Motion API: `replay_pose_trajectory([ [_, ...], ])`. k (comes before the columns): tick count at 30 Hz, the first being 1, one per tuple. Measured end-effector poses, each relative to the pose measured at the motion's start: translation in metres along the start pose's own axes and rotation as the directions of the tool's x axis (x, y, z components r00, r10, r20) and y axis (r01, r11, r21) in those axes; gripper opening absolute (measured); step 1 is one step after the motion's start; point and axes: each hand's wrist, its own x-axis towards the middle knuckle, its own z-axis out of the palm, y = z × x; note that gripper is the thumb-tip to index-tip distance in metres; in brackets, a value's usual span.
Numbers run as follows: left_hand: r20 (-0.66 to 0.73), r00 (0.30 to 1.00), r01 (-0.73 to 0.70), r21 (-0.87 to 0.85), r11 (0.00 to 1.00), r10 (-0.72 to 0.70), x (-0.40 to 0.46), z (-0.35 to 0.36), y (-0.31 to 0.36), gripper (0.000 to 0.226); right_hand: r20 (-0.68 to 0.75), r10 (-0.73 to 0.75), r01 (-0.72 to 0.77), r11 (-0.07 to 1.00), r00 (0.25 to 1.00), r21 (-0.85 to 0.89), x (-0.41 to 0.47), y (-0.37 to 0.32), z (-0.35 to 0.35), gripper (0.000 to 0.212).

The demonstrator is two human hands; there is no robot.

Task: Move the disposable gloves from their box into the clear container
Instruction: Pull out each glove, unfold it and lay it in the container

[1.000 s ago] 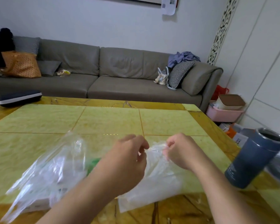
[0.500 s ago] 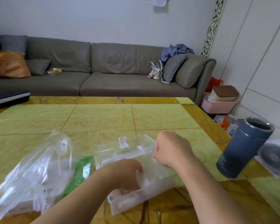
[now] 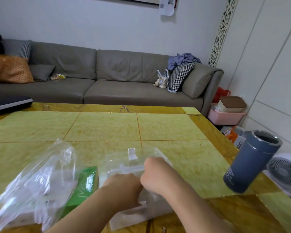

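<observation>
Two bare hands are down inside one clear plastic container [image 3: 156,211], a rectangular box with its hinged lid [image 3: 124,158] flung open on the far side. The left hand [image 3: 123,189] and right hand [image 3: 156,174] both press into filmy disposable gloves [image 3: 148,199] inside; their fingers are hidden, so I cannot tell the grip. One green cardboard glove box [image 3: 84,187] lies left, under one crinkled clear bag [image 3: 40,182]. One blue-grey metal tumbler [image 3: 250,162] stands right on the yellow tiled table [image 3: 107,128].
</observation>
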Motion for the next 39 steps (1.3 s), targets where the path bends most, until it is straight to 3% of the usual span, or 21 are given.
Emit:
replay_pose_trajectory([
  [3,0.010,0.997,-0.078,-0.030,0.997,0.078,-0.003,-0.001,-0.010,0.042,0.098,0.047,-0.035,0.992,0.994,-0.119,0.010,0.013,0.008,0.040],
  [6,0.063,0.993,-0.096,-0.125,0.987,0.105,-0.001,-0.006,-0.018,0.043,0.102,0.053,-0.032,0.980,0.993,-0.197,0.007,0.009,0.016,0.004],
  [10,0.031,0.999,-0.001,-0.229,0.974,0.008,0.005,-0.009,-0.020,0.039,0.125,0.058,-0.027,0.971,0.990,-0.239,0.004,0.003,0.018,0.033],
  [12,0.009,0.999,0.054,-0.187,0.981,-0.053,0.007,-0.004,-0.018,0.042,0.189,0.084,-0.036,0.969,0.978,-0.245,0.003,-0.001,0.014,0.026],
  [13,0.025,0.997,0.078,-0.176,0.981,-0.075,0.008,-0.001,-0.016,0.044,0.230,0.095,-0.034,0.967,0.969,-0.253,0.001,-0.004,0.010,0.009],
  [16,0.105,0.988,0.131,-0.138,0.982,-0.117,0.007,0.004,-0.012,0.050,0.313,0.108,-0.015,0.958,0.944,-0.286,0.008,0.001,0.012,0.076],
  [19,0.093,0.984,0.157,-0.035,0.987,-0.153,0.009,0.001,-0.009,0.038,0.326,0.160,-0.053,0.948,0.932,-0.313,0.011,-0.002,0.016,0.091],
  [21,0.099,0.983,0.154,0.012,0.988,-0.155,0.007,-0.002,-0.008,0.030,0.303,0.199,-0.103,0.946,0.932,-0.306,0.010,-0.007,0.014,0.081],
  [26,0.196,0.975,0.092,0.075,0.993,-0.105,0.004,-0.009,-0.009,0.013,0.294,0.178,-0.067,0.934,0.939,-0.351,0.009,-0.006,0.015,0.050],
  [29,0.167,0.982,0.092,0.014,0.996,-0.093,-0.002,-0.013,-0.013,0.005,0.207,0.145,-0.066,0.937,0.968,-0.344,0.009,-0.004,0.018,0.001],
  [30,0.126,0.988,0.092,-0.015,0.996,-0.089,-0.004,-0.014,-0.015,0.005,0.154,0.132,-0.075,0.942,0.979,-0.326,0.009,-0.001,0.019,0.011],
  [32,0.029,0.997,0.080,-0.089,0.993,-0.078,-0.009,-0.014,-0.023,0.012,0.068,0.103,-0.076,0.947,0.992,-0.312,0.008,0.001,0.018,0.010],
  [34,-0.080,0.994,0.044,-0.259,0.965,-0.067,-0.018,-0.015,-0.031,0.024,-0.042,0.061,-0.071,0.956,0.997,-0.286,0.006,0.000,0.015,0.013],
  [37,-0.259,0.961,-0.063,-0.553,0.831,-0.100,-0.040,-0.019,-0.045,0.034,-0.163,0.016,-0.052,0.974,0.987,-0.221,0.005,-0.002,0.011,0.016],
  [39,-0.376,0.904,-0.129,-0.691,0.711,-0.202,-0.057,-0.021,-0.057,0.034,-0.186,0.015,-0.048,0.984,0.982,-0.174,0.005,-0.004,0.011,0.020],
])
